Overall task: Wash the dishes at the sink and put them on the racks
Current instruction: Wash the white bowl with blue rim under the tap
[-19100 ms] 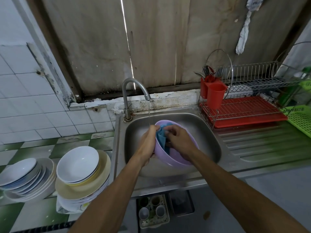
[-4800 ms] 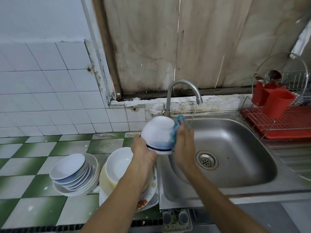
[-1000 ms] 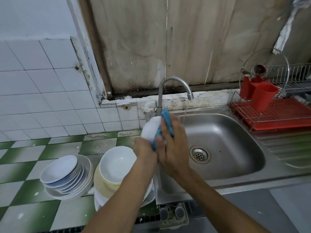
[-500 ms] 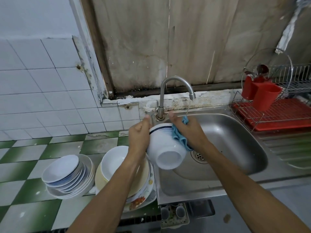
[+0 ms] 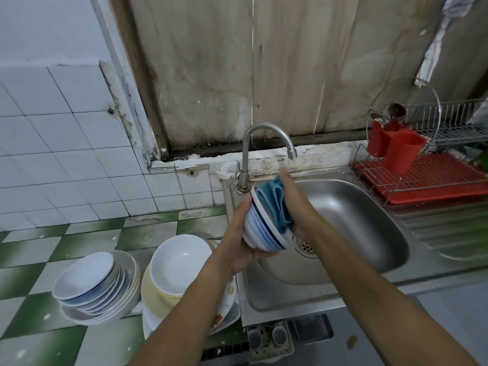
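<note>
White bowl (image 5: 260,229) with blue rim, tilted on its side above the left edge of the sink (image 5: 364,220), mouth facing right. Left hand (image 5: 241,247): grip clamped on the bowl's outer wall from below. Right hand (image 5: 299,207): grip apart, fingers extended, pressing a bunched blue cloth (image 5: 273,204) into the bowl's interior. Faucet (image 5: 264,134) just behind, a thin stream falling from its spout. Near left, on the green-and-white checked counter (image 5: 31,262): two stacks of dishes (image 5: 87,283). Far right: wire rack (image 5: 433,178) with red tray and red cutlery holders (image 5: 404,153).
</note>
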